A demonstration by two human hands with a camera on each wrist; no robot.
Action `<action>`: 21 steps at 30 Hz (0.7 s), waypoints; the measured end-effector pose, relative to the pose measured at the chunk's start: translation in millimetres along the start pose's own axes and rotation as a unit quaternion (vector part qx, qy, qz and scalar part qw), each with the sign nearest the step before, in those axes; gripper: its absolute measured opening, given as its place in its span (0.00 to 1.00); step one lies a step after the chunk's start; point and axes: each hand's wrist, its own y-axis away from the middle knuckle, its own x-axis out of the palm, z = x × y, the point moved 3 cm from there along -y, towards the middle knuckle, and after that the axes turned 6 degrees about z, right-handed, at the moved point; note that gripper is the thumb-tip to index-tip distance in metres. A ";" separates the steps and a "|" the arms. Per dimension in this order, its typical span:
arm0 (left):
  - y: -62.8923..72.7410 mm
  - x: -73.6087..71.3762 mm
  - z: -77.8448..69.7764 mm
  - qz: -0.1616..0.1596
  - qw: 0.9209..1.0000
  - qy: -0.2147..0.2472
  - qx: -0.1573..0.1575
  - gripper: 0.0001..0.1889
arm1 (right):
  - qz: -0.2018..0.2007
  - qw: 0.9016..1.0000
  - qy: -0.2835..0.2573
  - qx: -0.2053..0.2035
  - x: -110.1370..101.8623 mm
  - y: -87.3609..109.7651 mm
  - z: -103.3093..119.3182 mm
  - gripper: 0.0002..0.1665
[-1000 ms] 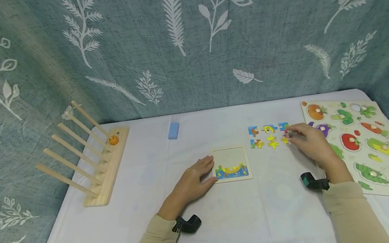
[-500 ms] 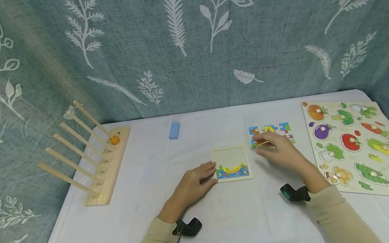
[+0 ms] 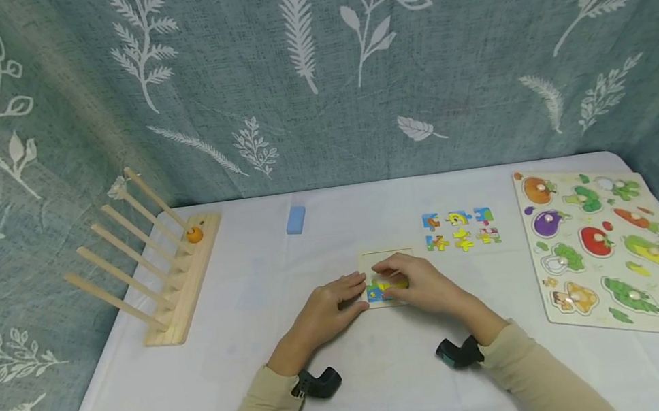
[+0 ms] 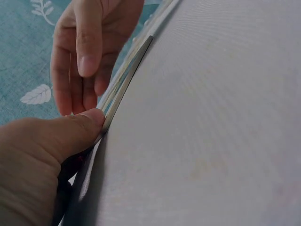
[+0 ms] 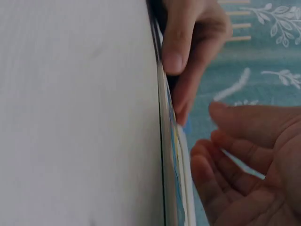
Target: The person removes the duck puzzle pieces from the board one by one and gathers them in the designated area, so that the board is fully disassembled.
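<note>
A small square puzzle tray (image 3: pixel 388 254) with a pale wooden rim lies in front of me, its lower part filled with blue, green and yellow pieces. At its left edge my left hand (image 3: pixel 325 312) rests thumb and fingertips against the rim. My right hand (image 3: pixel 422 283) hovers over the tray's right side and covers part of it. In the right wrist view that hand's thumb and fingers (image 5: pixel 256 125) are apart with nothing seen between them. Several loose puzzle pieces (image 3: pixel 462 240) lie in two rows beyond the tray, to the right.
A wooden stand with slanting pegs (image 3: pixel 182 292) and an orange bead (image 3: pixel 194 235) stands at left. One blue block (image 3: pixel 296 220) lies toward the back. A large vegetable knob-puzzle board (image 3: pixel 616 276) covers the right side of the white-clothed table, with a curtain (image 3: pixel 473 64) behind.
My right hand has moved left, from the right end of the loose pieces, across them, to above the tray. The left hand has stayed at the tray's edge.
</note>
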 end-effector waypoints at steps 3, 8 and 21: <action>-0.2 0.5 0.3 0.001 1.000 0.000 -0.003 0.22 | -0.007 1.000 0.006 0.004 5.3 -1.6 -0.5 0.24; -0.4 -1.2 -0.7 0.002 1.000 -0.004 -0.002 0.22 | -0.021 0.998 0.051 -0.004 13.2 -2.7 -3.4 0.24; -0.4 -1.2 -1.1 0.003 1.000 0.003 0.001 0.22 | -0.028 0.997 0.066 -0.015 17.3 -1.6 -3.5 0.21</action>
